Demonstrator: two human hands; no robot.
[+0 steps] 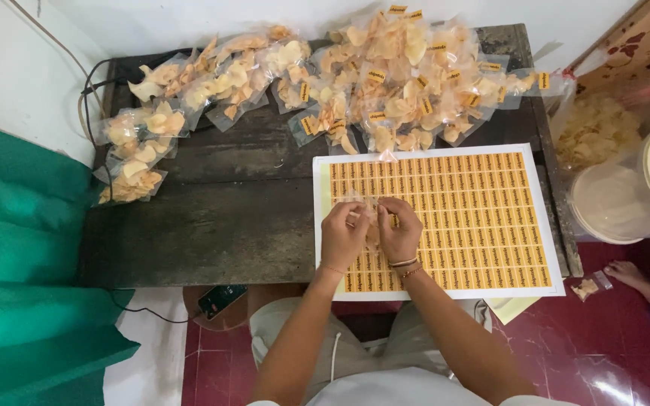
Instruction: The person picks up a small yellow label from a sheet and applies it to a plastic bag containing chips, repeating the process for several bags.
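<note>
While clear plastic bags of pale chips sit far left on the dark wooden table, our left hand and right hand meet, fingers curled tight around one small clear chip bag. We hold it over the white sheet of orange stickers.

L hand fingers curled, pinching | R hand same | wrists close, forearms converging
</note>
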